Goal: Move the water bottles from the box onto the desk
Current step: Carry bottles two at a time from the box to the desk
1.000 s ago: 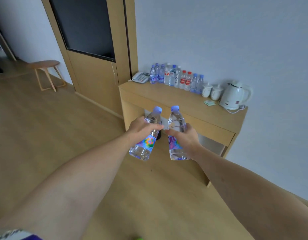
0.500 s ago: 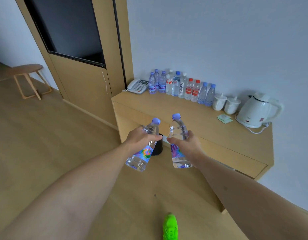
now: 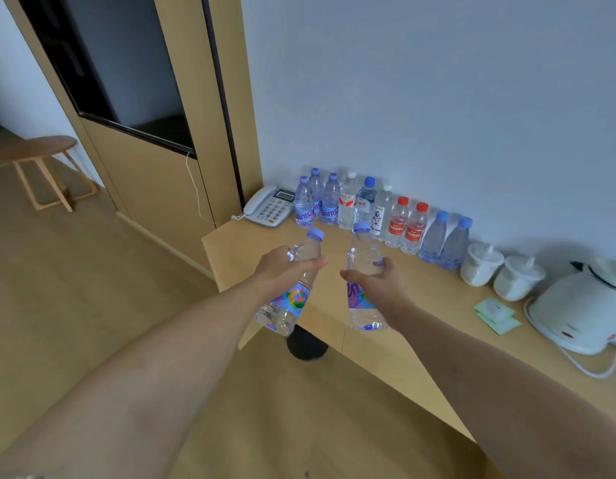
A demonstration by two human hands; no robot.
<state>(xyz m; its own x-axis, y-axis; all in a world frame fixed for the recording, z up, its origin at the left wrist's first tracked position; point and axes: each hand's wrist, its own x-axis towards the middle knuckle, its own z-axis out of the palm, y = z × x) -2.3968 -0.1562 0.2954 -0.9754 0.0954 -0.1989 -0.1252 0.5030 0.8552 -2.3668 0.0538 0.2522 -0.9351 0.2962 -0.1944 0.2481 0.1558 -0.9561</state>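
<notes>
We see L hand gripping tilted bottle, R hand gripping upright bottle, both held above desk front edge. Row of bottles stands by wall w/ phone, kettle.

At the far left of the counter you have a white telephone by the wall. To the right sit two white lidded cups, some green sachets and a white kettle. A wooden stool stands far left.
</notes>
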